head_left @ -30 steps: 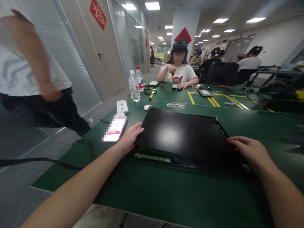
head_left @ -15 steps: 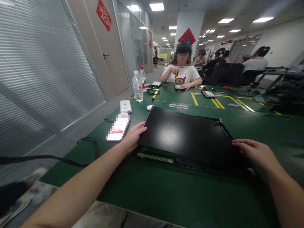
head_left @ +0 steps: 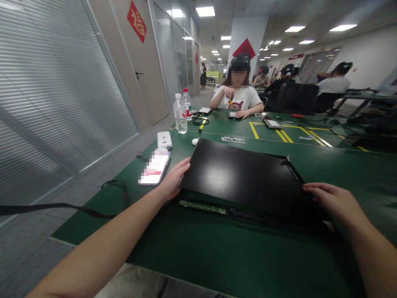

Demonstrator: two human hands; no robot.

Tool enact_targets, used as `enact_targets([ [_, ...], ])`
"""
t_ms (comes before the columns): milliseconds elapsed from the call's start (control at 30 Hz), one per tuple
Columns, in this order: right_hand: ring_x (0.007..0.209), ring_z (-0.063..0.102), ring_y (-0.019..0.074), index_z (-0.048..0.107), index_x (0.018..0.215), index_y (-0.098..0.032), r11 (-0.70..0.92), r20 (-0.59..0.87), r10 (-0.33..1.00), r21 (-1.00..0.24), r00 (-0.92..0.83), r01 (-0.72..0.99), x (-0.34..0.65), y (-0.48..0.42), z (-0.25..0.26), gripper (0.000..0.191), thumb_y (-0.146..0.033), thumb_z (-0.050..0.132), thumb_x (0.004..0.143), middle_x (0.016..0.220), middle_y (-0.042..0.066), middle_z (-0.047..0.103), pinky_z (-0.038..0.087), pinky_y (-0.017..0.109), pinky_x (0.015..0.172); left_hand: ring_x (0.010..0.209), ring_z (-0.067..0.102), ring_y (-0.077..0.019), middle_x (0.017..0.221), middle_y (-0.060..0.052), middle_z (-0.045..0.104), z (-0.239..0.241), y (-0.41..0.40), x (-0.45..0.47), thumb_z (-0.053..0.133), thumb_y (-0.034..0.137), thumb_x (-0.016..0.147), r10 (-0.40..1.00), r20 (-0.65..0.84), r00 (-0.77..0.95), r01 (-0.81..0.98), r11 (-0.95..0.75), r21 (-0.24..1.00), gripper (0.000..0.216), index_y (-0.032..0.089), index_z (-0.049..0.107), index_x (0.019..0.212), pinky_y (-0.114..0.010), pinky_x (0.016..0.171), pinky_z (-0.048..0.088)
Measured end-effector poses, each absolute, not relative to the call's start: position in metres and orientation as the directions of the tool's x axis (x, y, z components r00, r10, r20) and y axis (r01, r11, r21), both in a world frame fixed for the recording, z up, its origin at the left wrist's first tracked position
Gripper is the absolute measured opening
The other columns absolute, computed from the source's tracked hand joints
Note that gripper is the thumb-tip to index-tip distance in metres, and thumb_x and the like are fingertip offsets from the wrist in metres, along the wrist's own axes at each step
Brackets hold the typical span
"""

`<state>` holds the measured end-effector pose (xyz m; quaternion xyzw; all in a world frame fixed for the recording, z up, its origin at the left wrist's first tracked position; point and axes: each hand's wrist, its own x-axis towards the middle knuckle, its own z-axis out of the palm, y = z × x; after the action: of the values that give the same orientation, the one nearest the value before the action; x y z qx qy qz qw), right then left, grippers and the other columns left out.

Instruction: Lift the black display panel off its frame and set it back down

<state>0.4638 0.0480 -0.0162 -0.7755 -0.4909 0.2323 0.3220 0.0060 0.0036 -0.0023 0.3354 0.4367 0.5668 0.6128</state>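
A glossy black display panel (head_left: pixel 242 174) lies tilted over the table, its left side raised. My left hand (head_left: pixel 175 178) grips the panel's left edge, thumb on top and fingers along the side. At the opposite side, my right hand (head_left: pixel 335 198) pinches the dark right edge, where a black frame (head_left: pixel 294 171) shows at the upper right corner. Below the panel's near edge a narrow green circuit board (head_left: pixel 203 207) is exposed. What lies underneath the panel is hidden.
Left of the panel lie a lit phone (head_left: pixel 154 167) and a white device (head_left: pixel 164 140). Water bottles (head_left: pixel 180 114) stand farther back on the green table (head_left: pixel 223 256). Across it, a person (head_left: pixel 237 97) works on a small device. A black strap (head_left: pixel 62 206) hangs at the left.
The panel and both hands stay nearly in place, with only slight shifts. The blurred shape at the lower left has gone out of view.
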Motion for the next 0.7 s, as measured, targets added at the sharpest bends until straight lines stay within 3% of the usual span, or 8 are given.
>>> enact_targets([
  [233, 0.073, 0.065, 0.0242, 0.079, 0.085, -0.023, -0.333, -0.064, 0.909, -0.708, 0.413, 0.623, 0.462, 0.049, -0.015, 0.042, -0.05, 0.061, 0.058, 0.087, 0.007, 0.076, 0.046, 0.036, 0.065, 0.098, 0.072, -0.0228, 0.123, -0.009, 0.073, -0.002, 0.003, 0.007, 0.06, 0.02, 0.092, 0.988, -0.151, 0.015, -0.402, 0.144, 0.904, 0.05, 0.021, 0.057, 0.142, -0.029, 0.079, 0.055],
  [700, 0.073, 0.066, 0.0261, 0.078, 0.08, -0.025, -0.349, -0.029, 0.91, -0.59, 0.413, 0.728, 0.453, 0.045, -0.003, 0.037, -0.047, 0.057, 0.059, 0.079, 0.005, 0.075, 0.046, 0.038, 0.068, 0.094, 0.074, -0.0243, 0.111, -0.012, 0.077, -0.008, 0.009, 0.003, 0.061, 0.012, 0.088, 0.982, -0.189, -0.03, -0.478, 0.151, 0.865, 0.045, 0.013, 0.064, 0.133, -0.03, 0.077, 0.058],
])
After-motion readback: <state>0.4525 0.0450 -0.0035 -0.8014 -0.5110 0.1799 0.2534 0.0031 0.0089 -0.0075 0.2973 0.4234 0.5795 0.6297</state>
